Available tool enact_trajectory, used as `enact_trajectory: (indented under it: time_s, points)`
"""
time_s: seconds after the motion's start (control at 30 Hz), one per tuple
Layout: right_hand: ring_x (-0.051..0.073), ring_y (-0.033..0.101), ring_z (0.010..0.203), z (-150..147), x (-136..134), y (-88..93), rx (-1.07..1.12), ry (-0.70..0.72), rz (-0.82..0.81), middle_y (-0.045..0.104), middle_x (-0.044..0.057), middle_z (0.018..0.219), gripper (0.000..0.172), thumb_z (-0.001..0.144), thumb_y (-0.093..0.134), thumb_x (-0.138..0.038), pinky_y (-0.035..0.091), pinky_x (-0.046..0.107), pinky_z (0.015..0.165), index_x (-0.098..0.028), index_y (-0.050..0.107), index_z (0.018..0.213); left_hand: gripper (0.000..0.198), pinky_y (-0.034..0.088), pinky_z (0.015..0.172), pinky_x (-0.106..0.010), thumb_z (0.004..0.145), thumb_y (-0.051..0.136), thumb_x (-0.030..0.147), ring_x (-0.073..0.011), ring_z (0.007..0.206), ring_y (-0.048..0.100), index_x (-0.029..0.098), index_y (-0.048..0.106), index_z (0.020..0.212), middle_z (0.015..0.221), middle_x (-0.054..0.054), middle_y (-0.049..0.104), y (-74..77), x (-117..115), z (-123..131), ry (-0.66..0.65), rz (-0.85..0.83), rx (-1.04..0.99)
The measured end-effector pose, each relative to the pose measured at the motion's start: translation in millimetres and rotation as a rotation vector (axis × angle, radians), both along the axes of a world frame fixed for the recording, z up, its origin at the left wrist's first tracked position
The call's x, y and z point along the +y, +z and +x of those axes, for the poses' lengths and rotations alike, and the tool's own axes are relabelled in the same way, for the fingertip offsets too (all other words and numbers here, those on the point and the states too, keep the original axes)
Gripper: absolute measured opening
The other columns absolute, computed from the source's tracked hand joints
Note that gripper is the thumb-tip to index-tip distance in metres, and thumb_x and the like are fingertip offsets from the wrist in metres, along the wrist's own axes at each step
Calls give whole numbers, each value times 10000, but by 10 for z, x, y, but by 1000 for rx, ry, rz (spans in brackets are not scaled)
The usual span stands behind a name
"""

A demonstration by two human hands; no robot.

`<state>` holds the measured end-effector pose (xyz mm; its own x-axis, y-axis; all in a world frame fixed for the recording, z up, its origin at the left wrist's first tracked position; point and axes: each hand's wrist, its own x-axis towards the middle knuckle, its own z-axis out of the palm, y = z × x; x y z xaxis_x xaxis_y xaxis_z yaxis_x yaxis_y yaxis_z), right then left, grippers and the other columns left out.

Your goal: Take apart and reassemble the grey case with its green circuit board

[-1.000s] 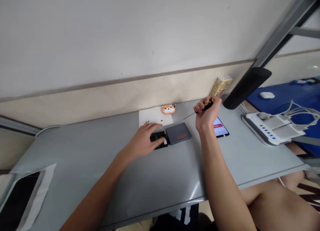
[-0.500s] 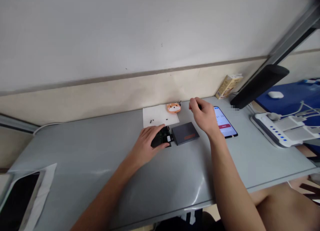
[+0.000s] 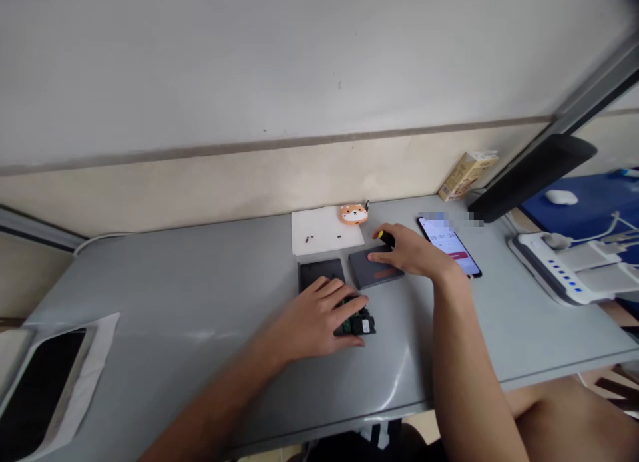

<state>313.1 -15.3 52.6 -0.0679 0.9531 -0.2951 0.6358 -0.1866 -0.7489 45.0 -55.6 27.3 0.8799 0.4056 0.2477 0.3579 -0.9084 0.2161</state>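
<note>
My left hand (image 3: 317, 315) lies over a small green circuit board (image 3: 358, 322) on the grey table (image 3: 200, 329), with its fingers curled round the board. Just behind it sits a dark flat case half (image 3: 321, 272). My right hand (image 3: 412, 252) rests on a second grey case half with a red label (image 3: 377, 270) and is closed on a screwdriver with a black and yellow handle (image 3: 385, 236). A white sheet of paper (image 3: 324, 230) behind them carries a few tiny black screws (image 3: 309, 237).
An orange animal-shaped case (image 3: 354, 214) sits at the paper's far corner. A lit phone (image 3: 449, 244) lies right of my right hand. A carton (image 3: 468, 174) and a dark lamp head (image 3: 536, 176) stand at the back right, a white charging hub (image 3: 564, 269) at the right, a tablet (image 3: 40, 389) at the left.
My left hand has drawn the circuit board toward me, out of the dark case half. My right hand has come down with the screwdriver onto the labelled case half.
</note>
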Motion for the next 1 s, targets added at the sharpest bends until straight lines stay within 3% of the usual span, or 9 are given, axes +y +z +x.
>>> enact_trajectory:
  time_s: [0.1,0.17,0.27,0.43,0.67,1.0]
  points:
    - [174,691,686,-17,23,5,-61,6,54,635,149,1235,398,828,762,-433,566,333,609,-225,637,1144,469,479,977,-427,975,609,554,-266,1090,631,212,626,1295,1187,-94,698,78,154,-107,84,-12,-79]
    - [196,697,755,-41,38,21,-113,18,97,644,142,1189,376,837,756,-440,572,337,646,-223,656,1127,262,481,952,-400,1019,570,365,-236,1032,640,199,658,1202,1098,-79,713,115,303,-225,221,15,-149]
    - [224,702,844,-81,57,36,-138,35,126,647,131,1167,350,853,739,-455,582,352,700,-229,676,1113,166,481,886,-385,1017,533,253,-209,892,641,185,680,1053,962,-55,714,79,520,-416,377,47,-192]
    - [259,702,940,-117,76,34,-173,35,164,649,119,1143,340,859,729,-491,591,397,799,-242,696,1087,186,458,737,-317,989,527,227,-164,720,570,200,663,866,779,-7,646,-64,677,-582,408,-117,-149]
    - [238,692,929,-132,95,20,-179,56,176,659,101,1131,323,873,717,-473,577,380,828,-247,688,1102,172,443,735,-292,981,512,238,-151,754,584,208,645,876,832,1,677,-94,708,-627,487,-259,-182]
    - [241,648,927,-146,123,-23,-206,83,210,646,93,1101,342,853,717,-455,550,379,820,-247,680,1122,168,427,697,-277,956,515,251,-145,723,569,200,648,866,795,-2,655,-173,725,-601,548,-254,-208]
